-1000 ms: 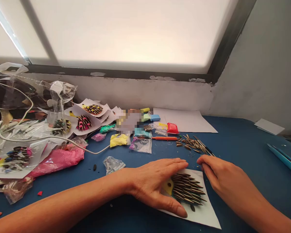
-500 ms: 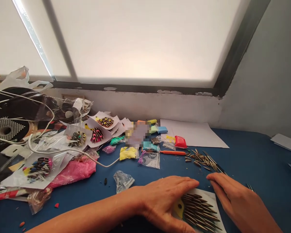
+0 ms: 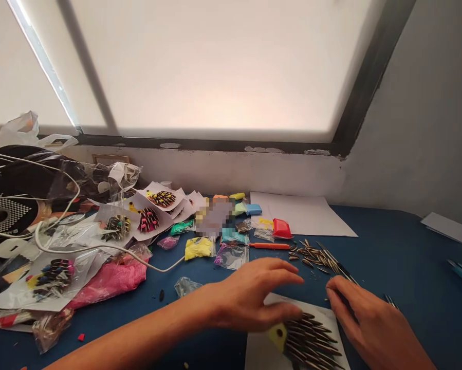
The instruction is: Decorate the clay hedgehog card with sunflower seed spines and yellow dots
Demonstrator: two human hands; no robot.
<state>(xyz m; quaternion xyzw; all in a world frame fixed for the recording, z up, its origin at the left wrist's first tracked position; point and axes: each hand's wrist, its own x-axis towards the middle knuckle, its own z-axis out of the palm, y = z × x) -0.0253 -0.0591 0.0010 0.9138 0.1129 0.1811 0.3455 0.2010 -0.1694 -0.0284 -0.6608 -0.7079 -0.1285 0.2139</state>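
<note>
The left hand (image 3: 263,298), half open and empty, is over the paper (image 3: 258,354), the right hand (image 3: 373,314) curls beside its right edge, grip hidden from me, and table (image 3: 313,285) separates paper from seeds (image 3: 311,254).

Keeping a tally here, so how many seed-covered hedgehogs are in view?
5 clearly visible: one hedgehog by the left hand; in the pile at picture left, one spotted yellow, one pink, one green, one multicoloured. Others may be hidden.
</note>
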